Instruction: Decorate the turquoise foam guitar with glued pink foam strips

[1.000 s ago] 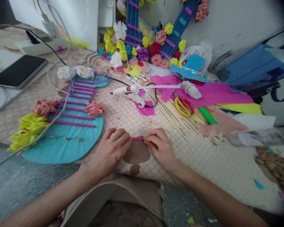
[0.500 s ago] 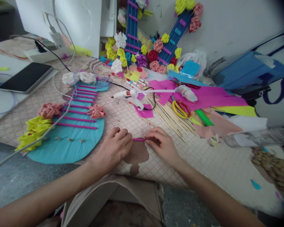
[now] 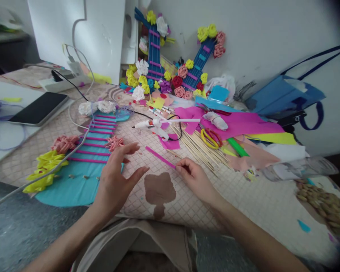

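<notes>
Right hand had the pink strip pinched by its near end between thumb and fingertips, with the rest of it sticking out up and to the left over the table. Couldn't tell if the strip was flat or rolled. Left hand was spread wide, thumb well apart from the fingers, off to the left of the strip's far end and covering part of the turquoise cutout from view. A brown patch showed on the table between the two hands, nearer the person than the strip.

The cutout had a ladder of pink rods across it and a row of little stubs lower down, plus yellow flowers on its left edge and white ones at the top. A grey cable ran right over the left side of it.

Past the strip sat the glue gun, lying on its side, nozzle pointing left. Skewers were fanned out to the right of it, with the scissors on top or right beside them, and pink paper behind. Phone was over on the left, clear bottle lying down on the right.
</notes>
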`<control>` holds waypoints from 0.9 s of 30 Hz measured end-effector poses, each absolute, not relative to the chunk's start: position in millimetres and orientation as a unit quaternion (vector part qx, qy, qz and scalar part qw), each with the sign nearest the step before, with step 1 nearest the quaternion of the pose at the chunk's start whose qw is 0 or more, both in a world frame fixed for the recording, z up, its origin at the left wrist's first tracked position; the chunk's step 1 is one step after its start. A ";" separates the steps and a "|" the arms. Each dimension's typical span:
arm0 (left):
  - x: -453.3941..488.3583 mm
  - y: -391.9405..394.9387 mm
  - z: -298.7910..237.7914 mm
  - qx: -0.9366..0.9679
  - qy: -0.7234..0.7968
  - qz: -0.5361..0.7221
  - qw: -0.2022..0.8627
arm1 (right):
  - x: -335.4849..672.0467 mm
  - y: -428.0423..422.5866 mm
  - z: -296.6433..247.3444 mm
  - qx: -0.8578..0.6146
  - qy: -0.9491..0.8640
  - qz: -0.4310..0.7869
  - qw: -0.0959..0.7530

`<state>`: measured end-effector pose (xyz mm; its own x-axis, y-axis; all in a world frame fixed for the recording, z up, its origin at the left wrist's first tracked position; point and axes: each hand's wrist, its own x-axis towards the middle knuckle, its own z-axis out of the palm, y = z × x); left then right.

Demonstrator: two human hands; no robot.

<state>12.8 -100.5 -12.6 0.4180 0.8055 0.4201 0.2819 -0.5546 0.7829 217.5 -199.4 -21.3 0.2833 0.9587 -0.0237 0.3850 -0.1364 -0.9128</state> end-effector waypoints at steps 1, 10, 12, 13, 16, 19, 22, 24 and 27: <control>13.9 -102.9 -11.1 0.738 0.357 0.410 0.400 | 213.9 -199.6 -20.4 -0.660 -0.452 0.399 0.448; 36.4 -117.8 -14.6 0.468 0.316 0.344 0.750 | 177.5 -199.1 -11.0 -0.477 -0.165 0.706 0.496; 35.5 -117.3 -15.2 0.447 0.315 0.336 0.767 | 175.0 -198.2 -9.4 -0.466 -0.147 0.726 0.484; 34.5 -116.7 -15.5 0.438 0.314 0.330 0.775 | 173.9 -197.5 -9.3 -0.462 -0.146 0.730 0.481; 31.8 -113.8 -16.5 0.426 0.313 0.330 0.782 | 170.7 -195.1 -11.5 -0.463 -0.179 0.715 0.491; 30.5 -110.3 -18.8 0.428 0.328 0.349 0.767 | 169.1 -192.4 -12.8 -0.494 -0.258 0.656 0.508; 29.9 -108.3 -21.9 0.425 0.346 0.360 0.755 | 169.0 -189.6 -9.8 -0.540 -0.369 0.589 0.475; 29.5 -108.1 -23.2 0.418 0.354 0.366 0.752 | 168.8 -188.0 -7.2 -0.560 -0.424 0.551 0.450; 28.4 -108.2 -23.4 0.415 0.365 0.376 0.743 | 168.0 -186.4 -5.8 -0.589 -0.472 0.501 0.424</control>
<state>28.4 -108.2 -23.4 0.4498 0.8628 -0.2307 -0.2559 0.3720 0.8923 168.0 -186.4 -5.8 0.0540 0.9804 -0.1897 0.1310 -0.1953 -0.9720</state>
